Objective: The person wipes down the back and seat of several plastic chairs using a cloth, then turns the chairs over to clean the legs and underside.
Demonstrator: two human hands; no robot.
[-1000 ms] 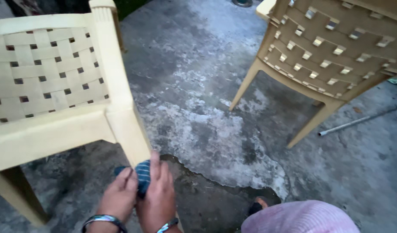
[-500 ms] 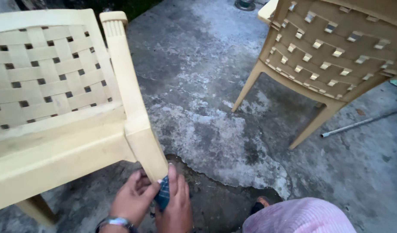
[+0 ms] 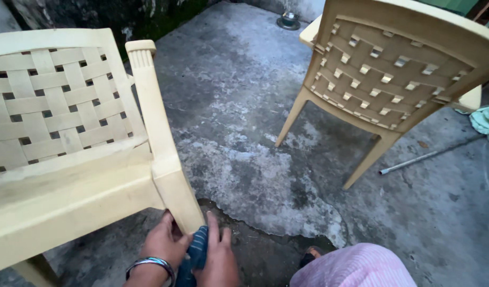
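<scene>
A: Where are the hands?

B: Both are low at the bottom edge of the view, at the foot of the front leg of a cream plastic armchair with a woven-pattern back [image 3: 69, 138]. The left hand [image 3: 162, 245], with a metal bangle [image 3: 151, 264] on its wrist, sits against the left side of that leg. The right hand [image 3: 220, 258] is just beside it on the right.

A: What do they hold?

B: A dark blue striped cloth [image 3: 194, 255], bunched between the two hands and pressed to the bottom of the chair leg. The right hand's fingers [image 3: 213, 229] lie fairly straight over the cloth, pointing up toward the leg. The left hand's fingers curl round the leg and the cloth's edge, mostly closed.

A: And around them?

B: Cracked, blotchy grey concrete floor [image 3: 244, 122]. A second tan plastic chair with a woven-pattern back [image 3: 382, 74] stands well apart, up on the right. A thin grey pipe [image 3: 425, 157] lies on the floor beside its leg, and a pale green cloth [image 3: 486, 119] shows at the right edge. The person's knee in pink ribbed fabric [image 3: 356, 266] is at the bottom right, with a sandalled foot [image 3: 311, 256] just beside it. A small round metal object [image 3: 288, 20] sits at the top.
</scene>
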